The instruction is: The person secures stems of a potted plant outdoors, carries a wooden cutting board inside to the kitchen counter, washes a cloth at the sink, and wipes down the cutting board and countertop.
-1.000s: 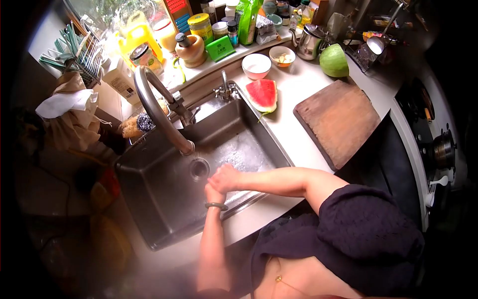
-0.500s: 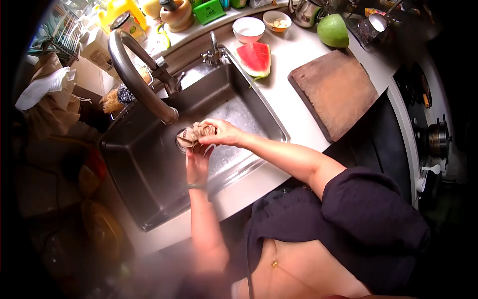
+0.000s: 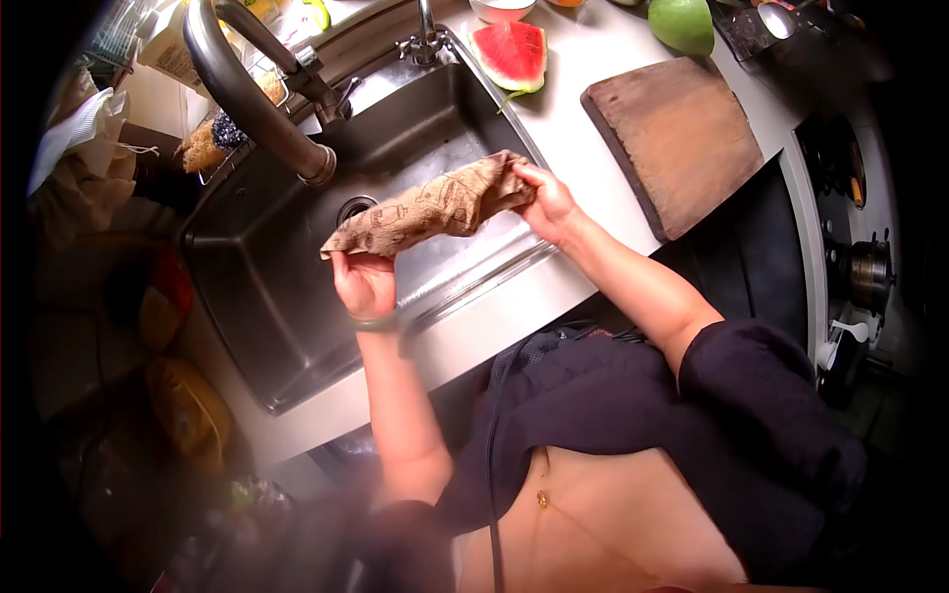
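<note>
Faucet (image 3: 242,94): stands at 10 o'clock from the cloth (image 3: 435,208) you hold; its spout ends over the basin.
Sink (image 3: 267,316): lies beneath the cloth.
Drain (image 3: 356,209): at 9 o'clock, partly hidden behind the cloth.
Your left hand (image 3: 366,287): at 7 to 8 o'clock, fingers curled up onto the cloth's lower left end, gripping it.
Bangle (image 3: 377,321): encircles your left wrist.
Cloth: brown, patterned, drawn out over the sink between your hands, its right end higher.
Watermelon wedge (image 3: 512,54): on the counter (image 3: 571,128) at 1 o'clock, red flesh showing.
Your right hand (image 3: 547,206): at 3 o'clock, thumb and fingers pinched together on the cloth's right end.
Cutting board (image 3: 682,138): between 2 and 3 o'clock, beside the sink, well apart from the cloth.
</note>
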`<state>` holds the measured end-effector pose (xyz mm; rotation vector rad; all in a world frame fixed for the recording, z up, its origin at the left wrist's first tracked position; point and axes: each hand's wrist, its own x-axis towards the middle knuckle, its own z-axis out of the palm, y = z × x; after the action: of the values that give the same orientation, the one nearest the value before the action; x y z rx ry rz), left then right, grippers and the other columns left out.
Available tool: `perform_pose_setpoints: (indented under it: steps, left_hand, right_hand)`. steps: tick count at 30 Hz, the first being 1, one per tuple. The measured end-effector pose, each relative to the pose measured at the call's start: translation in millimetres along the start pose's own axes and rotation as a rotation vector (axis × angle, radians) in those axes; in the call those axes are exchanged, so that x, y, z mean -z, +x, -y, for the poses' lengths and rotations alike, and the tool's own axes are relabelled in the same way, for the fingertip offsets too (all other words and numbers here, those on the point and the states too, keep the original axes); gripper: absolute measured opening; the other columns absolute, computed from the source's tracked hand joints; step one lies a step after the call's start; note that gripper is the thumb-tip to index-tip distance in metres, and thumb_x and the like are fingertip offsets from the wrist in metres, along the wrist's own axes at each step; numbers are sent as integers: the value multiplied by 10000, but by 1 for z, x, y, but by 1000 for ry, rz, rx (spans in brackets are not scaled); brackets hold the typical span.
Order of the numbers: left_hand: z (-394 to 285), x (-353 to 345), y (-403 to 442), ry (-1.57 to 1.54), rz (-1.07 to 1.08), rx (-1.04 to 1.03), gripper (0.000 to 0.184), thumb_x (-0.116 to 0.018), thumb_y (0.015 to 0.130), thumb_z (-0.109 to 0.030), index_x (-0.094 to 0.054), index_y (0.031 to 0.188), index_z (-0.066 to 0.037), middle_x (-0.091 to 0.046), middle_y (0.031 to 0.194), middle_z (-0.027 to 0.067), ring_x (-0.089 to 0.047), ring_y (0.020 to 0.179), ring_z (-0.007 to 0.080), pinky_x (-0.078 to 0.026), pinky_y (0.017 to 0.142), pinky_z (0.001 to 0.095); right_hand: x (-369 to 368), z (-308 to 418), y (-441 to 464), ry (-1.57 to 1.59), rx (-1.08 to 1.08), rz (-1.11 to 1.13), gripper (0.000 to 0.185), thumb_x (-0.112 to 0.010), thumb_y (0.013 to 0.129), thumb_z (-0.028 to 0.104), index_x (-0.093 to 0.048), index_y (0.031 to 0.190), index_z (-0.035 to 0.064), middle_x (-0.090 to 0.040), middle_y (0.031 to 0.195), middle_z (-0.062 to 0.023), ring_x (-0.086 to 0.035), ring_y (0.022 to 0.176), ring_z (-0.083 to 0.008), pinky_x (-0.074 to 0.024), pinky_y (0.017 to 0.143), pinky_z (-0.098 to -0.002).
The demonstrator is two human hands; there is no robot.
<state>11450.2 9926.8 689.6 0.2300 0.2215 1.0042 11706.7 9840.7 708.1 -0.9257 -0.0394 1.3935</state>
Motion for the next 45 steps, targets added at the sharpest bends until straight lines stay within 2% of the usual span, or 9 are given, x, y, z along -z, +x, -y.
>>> perform_pose_setpoints:
  steps: [8,12,14,16,20,24,27,38,45]
  left_hand:
    - [46,-47,-9,28,88,247,494,-289,920,-423,-465,1159,-28,-489,1196,109,-424,1145,253,-295,994,415]
    - [118,-75,-18,532,31,540,466,-453,898,-281,-357,1280,-31,-440,1233,130,-444,1093,218,-368,935,361]
    - [147,-31,-21,1099,-10,593,527,-531,859,-189,-307,1309,-32,-436,1226,107,-455,1082,185,-407,866,316]
    - [145,-36,-22,1099,-32,594,523,-546,847,-170,-321,1296,-24,-429,1234,111,-474,1062,191,-419,842,301]
    - [123,-22,-19,926,-119,603,443,-559,837,-170,-405,1223,-17,-465,1192,118,-516,1013,190,-425,816,280]
    - [95,-19,-26,954,-221,554,379,-551,843,-162,-442,1175,-15,-490,1151,109,-523,999,188,-432,806,284]
    - [84,-15,-37,794,-343,478,323,-518,863,-141,-453,1147,-2,-505,1133,112,-533,990,193,-450,802,282]
    - [61,-9,-59,561,-364,366,277,-495,872,-131,-475,1108,13,-521,1121,143,-552,982,223,-471,793,295]
    - [16,49,-74,1419,-481,-112,359,-571,811,-93,-493,1158,-41,-470,1157,71,-426,1060,173,-332,898,292]
  right_hand:
    - [19,46,-74,-477,372,-160,176,-465,871,133,-578,955,27,-612,790,-33,-580,686,-106,-468,636,-225]
    - [51,84,-118,-1626,809,-629,388,-548,765,80,-456,1126,-29,-500,1124,-163,-484,1027,-247,-386,882,-342]
    - [51,73,-136,-1825,606,-446,569,-569,771,204,-339,1233,-34,-344,1279,-227,-350,1177,-342,-284,982,-412]
    - [69,37,-133,-1810,275,-381,745,-554,774,340,-212,1299,-63,-190,1349,-286,-179,1271,-393,-167,1036,-448]
    - [84,12,-63,-1999,612,-406,772,-525,796,301,-113,1332,-73,-94,1385,-280,-40,1311,-381,-71,1062,-434]
    - [77,36,-14,-1996,905,-127,734,-558,759,183,-164,1313,-92,-133,1364,-306,-131,1287,-410,-120,1056,-450]
    - [67,52,23,-1924,1051,-295,753,-576,761,220,-165,1318,-77,-124,1372,-295,-144,1283,-411,-133,1051,-458]
    - [84,58,-41,-2107,790,71,657,-535,746,215,-273,1319,28,-254,1349,-232,-288,1225,-357,-215,1010,-449]
    - [112,19,-131,-2142,531,649,768,-605,685,285,-268,1319,14,-215,1374,-235,-297,1232,-378,-239,1005,-464]
